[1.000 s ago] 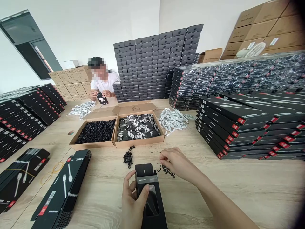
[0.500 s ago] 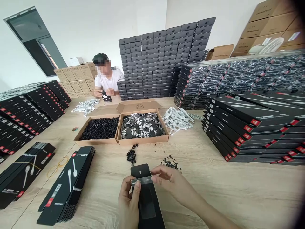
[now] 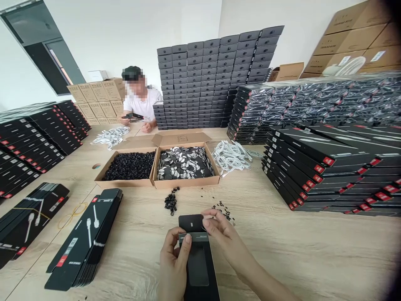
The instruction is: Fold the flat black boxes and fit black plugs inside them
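My left hand [image 3: 176, 259] grips a black cardboard packaging box [image 3: 198, 267] with a dark window panel in its front, thumb on the front face near the top. The box's end flap [image 3: 191, 223] stands up and has a small slot in it. My right hand [image 3: 226, 238] has its thumb and fingertips closed at the right edge of this flap. Just beyond the box lie a small heap of black plastic pieces [image 3: 171, 202] and a scatter of tiny black bits [image 3: 224, 209].
Behind are a carton of black pieces [image 3: 125, 182], a carton of round black-and-white discs [image 3: 188, 180] and white cables [image 3: 232, 156]. Flattened boxes [image 3: 84, 234] lie left. Stacked black boxes [image 3: 313, 167] stand right. Across the table a person [image 3: 142, 100] holds a dark box.
My hands and the box have shifted slightly right in view. My right fingertips have moved up along the flap's edge. The person opposite has tilted their box flat, one hand off it.
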`<state>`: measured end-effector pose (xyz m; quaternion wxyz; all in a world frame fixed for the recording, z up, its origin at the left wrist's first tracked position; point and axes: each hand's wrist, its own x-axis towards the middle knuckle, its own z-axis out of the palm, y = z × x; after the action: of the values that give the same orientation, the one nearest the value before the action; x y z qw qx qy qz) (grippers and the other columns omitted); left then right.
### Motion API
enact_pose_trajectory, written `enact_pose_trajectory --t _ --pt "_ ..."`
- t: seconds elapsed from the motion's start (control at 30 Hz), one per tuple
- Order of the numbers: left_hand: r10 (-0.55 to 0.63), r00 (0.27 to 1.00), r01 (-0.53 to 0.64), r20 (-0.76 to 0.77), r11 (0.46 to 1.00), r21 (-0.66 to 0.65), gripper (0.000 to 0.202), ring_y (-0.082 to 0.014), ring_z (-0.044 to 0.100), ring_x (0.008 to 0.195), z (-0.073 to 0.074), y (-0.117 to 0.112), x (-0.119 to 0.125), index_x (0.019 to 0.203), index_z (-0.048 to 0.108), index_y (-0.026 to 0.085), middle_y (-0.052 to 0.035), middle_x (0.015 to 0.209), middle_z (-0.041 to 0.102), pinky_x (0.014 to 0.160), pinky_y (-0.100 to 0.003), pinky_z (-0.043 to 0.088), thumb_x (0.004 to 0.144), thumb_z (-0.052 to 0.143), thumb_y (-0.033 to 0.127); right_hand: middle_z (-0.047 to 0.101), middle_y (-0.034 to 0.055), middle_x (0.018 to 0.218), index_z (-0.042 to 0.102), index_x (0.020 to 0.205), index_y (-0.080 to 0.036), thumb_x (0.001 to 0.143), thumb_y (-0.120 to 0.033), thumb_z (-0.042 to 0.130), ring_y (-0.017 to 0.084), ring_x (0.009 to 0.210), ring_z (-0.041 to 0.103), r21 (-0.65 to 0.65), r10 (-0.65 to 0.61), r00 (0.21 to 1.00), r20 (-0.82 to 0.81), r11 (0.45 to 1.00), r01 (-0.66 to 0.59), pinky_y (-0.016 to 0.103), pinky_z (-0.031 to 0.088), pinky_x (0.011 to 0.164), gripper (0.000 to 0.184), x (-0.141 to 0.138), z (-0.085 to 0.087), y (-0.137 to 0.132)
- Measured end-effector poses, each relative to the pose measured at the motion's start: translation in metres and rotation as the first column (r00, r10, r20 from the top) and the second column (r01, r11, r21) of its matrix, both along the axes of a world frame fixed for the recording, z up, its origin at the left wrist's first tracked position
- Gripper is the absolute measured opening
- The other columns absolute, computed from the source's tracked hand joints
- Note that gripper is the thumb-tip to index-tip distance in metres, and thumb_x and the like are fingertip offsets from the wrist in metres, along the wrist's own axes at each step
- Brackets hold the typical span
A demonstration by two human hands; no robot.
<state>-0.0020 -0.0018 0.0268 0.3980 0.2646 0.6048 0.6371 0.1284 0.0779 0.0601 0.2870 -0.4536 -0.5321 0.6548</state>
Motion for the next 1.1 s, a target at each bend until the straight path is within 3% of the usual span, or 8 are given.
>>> enact_pose_trajectory --t 0.1,0.2,0.37,0.5,0.67,0.87,1.1 --pt "-0.064 0.998 0.064 0.015 0.998 -0.004 0.033 -0.016 0.057 0.076 -0.001 0.001 -0.003 0.088 0.063 0.02 -0.002 0.084 0.064 0.065 -0.024 0.046 0.077 0.069 0.051 0.068 0.0047 0.098 0.066 0.113 -0.025 0.085 -0.062 0.056 0.021 0.095 0.059 -0.342 0.03 0.986 -0.163 0.936 -0.084 0.031 0.044 0.083 0.047 -0.006 0.004 0.002" --pt "-0.08 0.996 0.08 0.032 0.997 0.006 0.034 -0.0164 0.059 0.076 -0.004 0.0 -0.004 0.091 0.062 0.02 -0.0029 0.086 0.066 0.065 -0.024 0.047 0.077 0.069 0.05 0.068 0.0067 0.098 0.071 0.103 -0.02 0.083 -0.056 0.061 0.019 0.09 0.058 -0.451 0.13 0.966 -0.224 0.865 -0.221 0.029 0.044 0.076 0.042 -0.006 0.012 0.007" --pt "-0.067 0.995 0.067 0.078 0.998 0.011 0.038 -0.014 0.06 0.068 -0.003 -0.003 0.0 0.097 0.058 0.021 -0.0049 0.094 0.07 0.06 -0.024 0.047 0.076 0.069 0.05 0.068 0.0052 0.101 0.073 0.096 -0.02 0.082 -0.042 0.059 0.018 0.09 0.056 -0.429 0.265 0.946 -0.186 0.844 -0.321 0.029 0.044 0.074 0.03 -0.004 0.029 0.018" --pt "-0.1 0.992 0.102 0.074 0.994 -0.028 0.041 -0.0115 0.056 0.059 0.001 -0.004 0.003 0.098 0.056 0.021 -0.0055 0.095 0.07 0.052 -0.022 0.043 0.076 0.069 0.053 0.068 0.0068 0.096 0.073 0.1 -0.019 0.082 -0.055 0.06 0.017 0.083 0.057 -0.435 0.274 0.956 -0.104 0.852 -0.292 0.028 0.045 0.068 0.042 -0.005 0.032 0.025" --pt "-0.063 0.994 0.065 0.088 0.998 -0.023 0.046 -0.0152 0.065 0.068 0.004 -0.005 0.005 0.103 0.05 0.023 -0.0073 0.101 0.072 0.059 -0.025 0.048 0.074 0.07 0.053 0.072 0.0086 0.096 0.076 0.099 -0.017 0.076 -0.057 0.07 0.019 0.086 0.061 -0.28 0.398 0.912 -0.098 0.868 -0.41 0.029 0.048 0.072 0.047 -0.001 0.03 0.03" --pt "-0.052 0.988 0.056 0.143 0.998 -0.023 0.051 -0.0144 0.064 0.066 0.001 -0.006 0.007 0.105 0.044 0.024 -0.0072 0.1 0.072 0.06 -0.026 0.048 0.073 0.072 0.052 0.075 0.0074 0.104 0.077 0.103 -0.02 0.065 -0.049 0.081 0.021 0.091 0.065 -0.164 0.417 0.909 0.029 0.899 -0.407 0.028 0.048 0.075 0.048 0.001 0.024 0.031" --pt "-0.082 0.986 0.086 0.144 0.996 -0.021 0.053 -0.0162 0.064 0.07 0.0 -0.007 0.006 0.109 0.043 0.025 -0.009 0.105 0.071 0.063 -0.028 0.049 0.074 0.071 0.053 0.073 0.003 0.074 0.079 0.096 -0.019 0.074 -0.044 0.072 0.015 0.067 0.057 -0.063 0.367 0.924 0.107 0.93 -0.362 0.024 0.037 0.056 0.034 -0.003 0.017 0.029"
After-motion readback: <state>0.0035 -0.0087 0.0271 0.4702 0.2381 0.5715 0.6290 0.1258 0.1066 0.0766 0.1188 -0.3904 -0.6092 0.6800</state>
